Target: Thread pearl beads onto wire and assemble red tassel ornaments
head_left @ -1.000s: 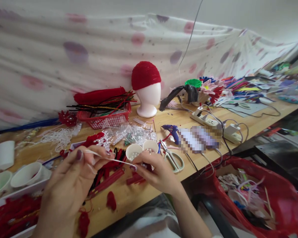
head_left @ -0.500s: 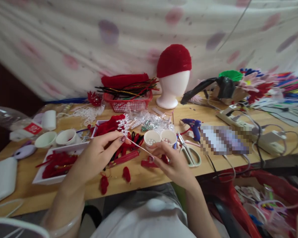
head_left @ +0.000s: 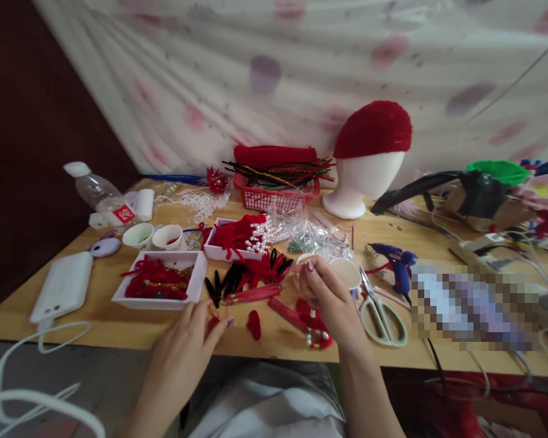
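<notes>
My left hand (head_left: 189,340) is low over the table's front edge, thumb and fingers apart around a small red fuzzy piece (head_left: 213,323) with a thin wire. A similar red piece (head_left: 254,325) lies to its right. My right hand (head_left: 326,292) is raised in front of the paper cups, thumb and fingertips pinched together. What they pinch is too fine and blurred to make out. Under that hand lie a red ornament with pearl beads (head_left: 317,337) and a dark red strip (head_left: 285,313). Beside it rest scissors (head_left: 383,319) with pale green handles.
White boxes hold red ornaments (head_left: 157,286) and pearl-tipped red pieces (head_left: 237,234). Behind stand a red basket (head_left: 274,198) and a foam head (head_left: 346,188) wearing a red cap. A blue glue gun (head_left: 396,261), cables, a power bank (head_left: 64,286) and a bottle (head_left: 95,191) flank the work area.
My hands have moved apart, and the thin white cord stretched between them no longer shows. My left hand has come down to the red piece. The view has turned left.
</notes>
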Motion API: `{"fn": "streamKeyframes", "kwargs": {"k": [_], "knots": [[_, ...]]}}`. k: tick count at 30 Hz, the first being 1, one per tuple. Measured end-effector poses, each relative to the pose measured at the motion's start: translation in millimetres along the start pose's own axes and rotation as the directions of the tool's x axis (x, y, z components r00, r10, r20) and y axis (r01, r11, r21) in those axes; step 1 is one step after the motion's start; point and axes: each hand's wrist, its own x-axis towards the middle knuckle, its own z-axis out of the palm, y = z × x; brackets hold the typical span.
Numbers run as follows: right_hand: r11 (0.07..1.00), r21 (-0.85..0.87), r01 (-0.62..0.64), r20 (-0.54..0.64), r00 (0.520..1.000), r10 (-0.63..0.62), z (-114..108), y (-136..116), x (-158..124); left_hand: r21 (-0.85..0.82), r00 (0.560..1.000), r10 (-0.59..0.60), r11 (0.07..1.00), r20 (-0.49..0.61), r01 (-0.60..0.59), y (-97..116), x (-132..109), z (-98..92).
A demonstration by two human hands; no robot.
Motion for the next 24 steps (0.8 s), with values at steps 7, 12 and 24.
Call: {"fn": "streamKeyframes", "kwargs": {"k": [7, 12, 24], "knots": [[0.978, 0.201, -0.058, -0.119, 0.989, 0.083, 0, 5, 7, -0.003, 0.978, 0.143, 0.989, -0.154, -0.146, 12, -19, 81.7], [0.989, 0.137, -0.06, -0.127, 0.989, 0.078, -1, 0, 5, -0.032, 0.951, 0.286, 0.956, -0.121, -0.291, 28, 2, 84.2], [0.985, 0.15, -0.081, -0.212, 0.971, 0.112, -18, -20, 21, -0.122, 0.904, 0.347, 0.915, -0.248, -0.385, -7, 39, 59.5]]}}
